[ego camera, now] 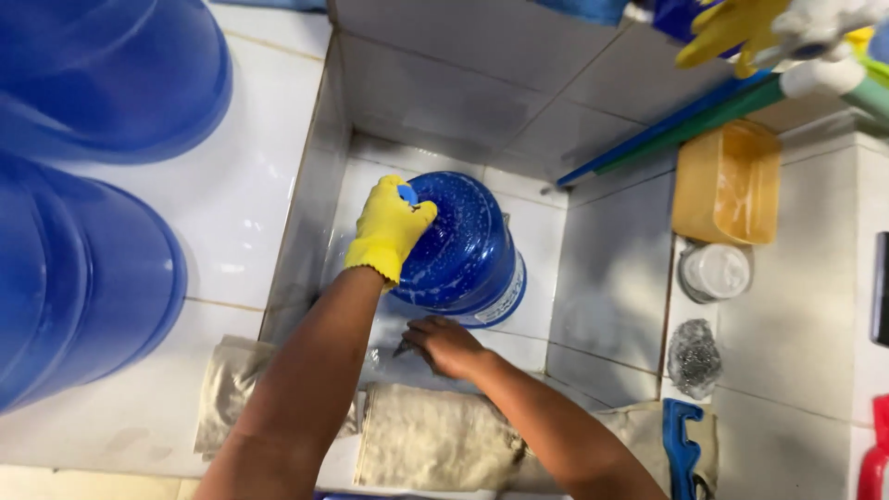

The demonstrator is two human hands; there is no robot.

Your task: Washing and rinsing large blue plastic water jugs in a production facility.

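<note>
we looked down into a white tiled basin point(593, 268), where a large blue water jug point(468, 250) stood on the basin floor, wet and flecked with suds. our left hand point(387, 227), in a yellow rubber glove, was closed around the jug's neck at the top, gripping it by the small blue mouth. our right hand point(444, 344), bare, was down at the base of the jug on the near side, fingers curled around something small and dark; we could not tell what it was.

on the white ledge to the left stood two more big blue jugs point(93, 204), well apart from the basin. pale cloths point(435, 435) were draped over the near edge of the basin. on the ledge to the right sat an orange plastic tub point(727, 181), a round white lid point(713, 271), a ball of steel wool point(693, 356) and a blue handle point(682, 449). a yellow glove point(732, 32) hung at the top right, above blue and green poles point(667, 130).
</note>
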